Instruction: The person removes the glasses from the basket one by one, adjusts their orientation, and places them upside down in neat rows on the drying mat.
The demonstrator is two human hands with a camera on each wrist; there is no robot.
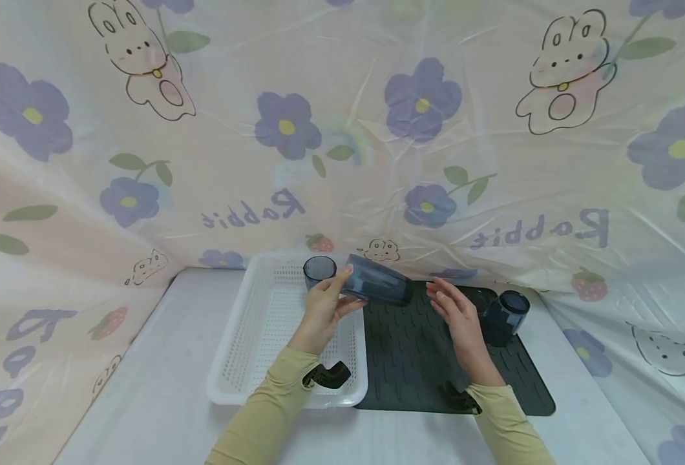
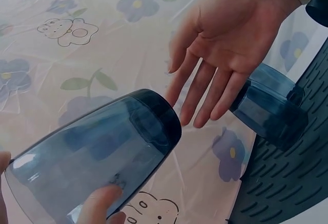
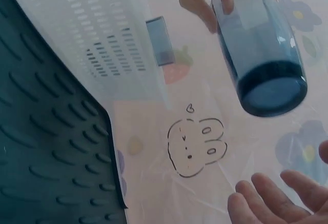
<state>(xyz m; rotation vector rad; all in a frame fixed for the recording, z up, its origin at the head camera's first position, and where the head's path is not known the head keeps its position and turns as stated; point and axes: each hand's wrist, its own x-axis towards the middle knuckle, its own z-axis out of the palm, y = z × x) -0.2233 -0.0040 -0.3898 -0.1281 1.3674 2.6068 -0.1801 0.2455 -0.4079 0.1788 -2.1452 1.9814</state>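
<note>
My left hand grips a blue see-through drinking glass near its rim. The glass lies tilted in the air, its thick dark base pointing right, over the seam between basket and mat. Facing that base across a small gap is my right hand, fingers extended and holding nothing. In the left wrist view its palm shows, turned toward the glass. The right wrist view shows the glass base above the right fingertips. A second blue glass stands at the back of the white basket.
A black ribbed drying mat lies right of the basket. On its right side, just beyond my right hand, is another dark blue glass, with a further dark glass partly hidden beside it. A patterned curtain hangs close behind everything.
</note>
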